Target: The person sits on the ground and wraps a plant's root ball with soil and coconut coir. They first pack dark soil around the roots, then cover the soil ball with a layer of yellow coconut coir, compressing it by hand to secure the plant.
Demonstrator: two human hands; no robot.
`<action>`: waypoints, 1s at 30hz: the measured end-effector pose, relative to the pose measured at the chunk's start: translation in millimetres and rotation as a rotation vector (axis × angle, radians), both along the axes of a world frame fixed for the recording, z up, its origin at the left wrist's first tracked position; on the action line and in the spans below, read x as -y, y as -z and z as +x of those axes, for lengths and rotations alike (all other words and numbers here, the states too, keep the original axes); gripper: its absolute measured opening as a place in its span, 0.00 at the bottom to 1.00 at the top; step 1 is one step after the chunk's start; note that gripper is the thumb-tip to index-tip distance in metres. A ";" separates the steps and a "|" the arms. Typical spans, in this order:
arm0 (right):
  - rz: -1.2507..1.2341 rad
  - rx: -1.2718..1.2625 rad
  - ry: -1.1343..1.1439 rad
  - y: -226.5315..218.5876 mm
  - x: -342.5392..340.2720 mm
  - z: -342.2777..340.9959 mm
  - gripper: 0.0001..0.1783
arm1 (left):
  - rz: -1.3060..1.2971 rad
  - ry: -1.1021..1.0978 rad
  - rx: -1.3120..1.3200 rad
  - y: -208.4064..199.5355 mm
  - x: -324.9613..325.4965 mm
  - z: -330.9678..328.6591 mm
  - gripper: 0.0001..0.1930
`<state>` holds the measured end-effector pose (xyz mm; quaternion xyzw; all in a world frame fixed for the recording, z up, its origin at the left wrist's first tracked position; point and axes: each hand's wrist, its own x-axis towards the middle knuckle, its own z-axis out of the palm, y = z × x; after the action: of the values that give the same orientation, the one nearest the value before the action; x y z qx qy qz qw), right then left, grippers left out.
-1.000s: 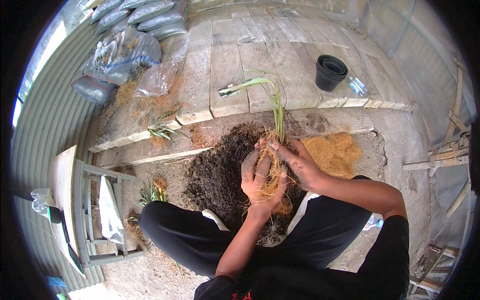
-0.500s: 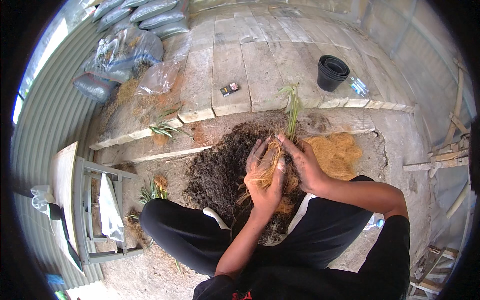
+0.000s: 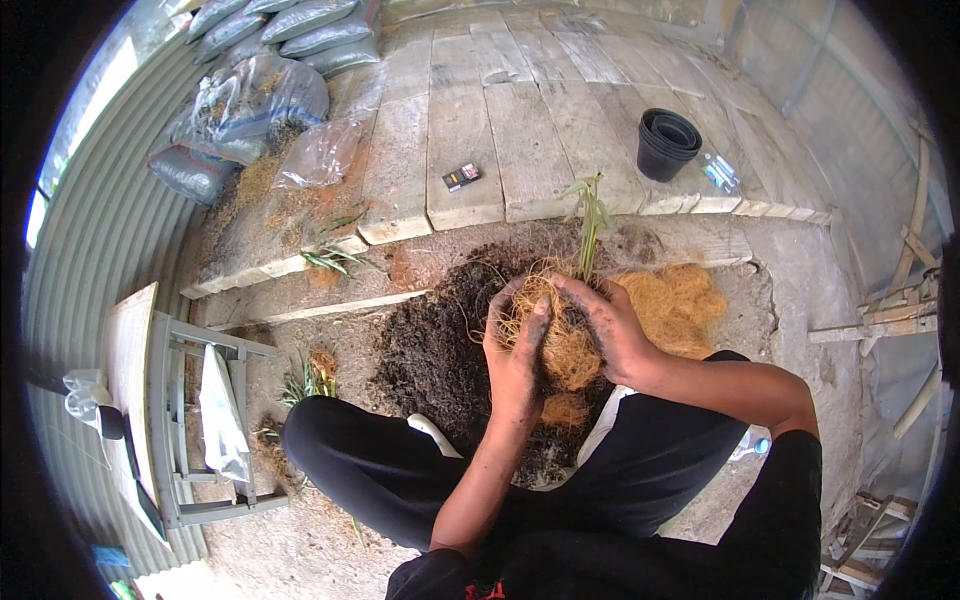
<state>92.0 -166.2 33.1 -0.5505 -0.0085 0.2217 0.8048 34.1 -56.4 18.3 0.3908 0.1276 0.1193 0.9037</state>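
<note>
My left hand and my right hand are cupped round a loose ball of orange-brown coconut fibre, one on each side, with fingers bent over it. Behind the fibre a green leafy plant stands up. Its base is hidden by the fibre and my hands, so I cannot tell what supports it. Dark soil lies heaped under and left of my hands. Just beyond my right hand spreads a larger pile of coconut fibre.
Nested black pots and a clear plastic bottle stand on the raised concrete ledge, near a small dark packet. Loose plants lie at left. Filled sacks and a grey wooden stool line the left side.
My left hand has turned more upright, its thumb now pointing away from me. More of the fibre ball shows between my palms, and the plant has shifted slightly.
</note>
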 end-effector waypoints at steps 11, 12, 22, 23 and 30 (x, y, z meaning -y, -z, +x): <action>0.038 -0.054 -0.026 4.3 3.2 3.0 0.20 | -0.108 0.053 -0.080 5.0 -5.7 2.3 0.23; 0.024 -0.073 -0.028 2.4 2.5 2.9 0.20 | -0.114 0.033 -0.066 6.8 -6.5 2.9 0.23; 0.037 -0.104 -0.080 5.8 1.8 7.5 0.25 | -0.065 -0.178 -0.031 18.3 -0.4 5.7 0.34; 0.058 -0.089 -0.077 8.4 3.3 7.9 0.25 | -0.086 -0.168 -0.043 18.4 -1.2 5.8 0.36; -0.036 -0.066 -0.060 -10.4 -4.0 4.0 0.16 | -0.313 0.350 -0.177 26.9 -16.2 2.5 0.26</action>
<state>95.9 -162.2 43.5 -0.5568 0.0056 0.2639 0.7876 36.6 -40.3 -8.6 0.2713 0.1536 -0.0950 0.9454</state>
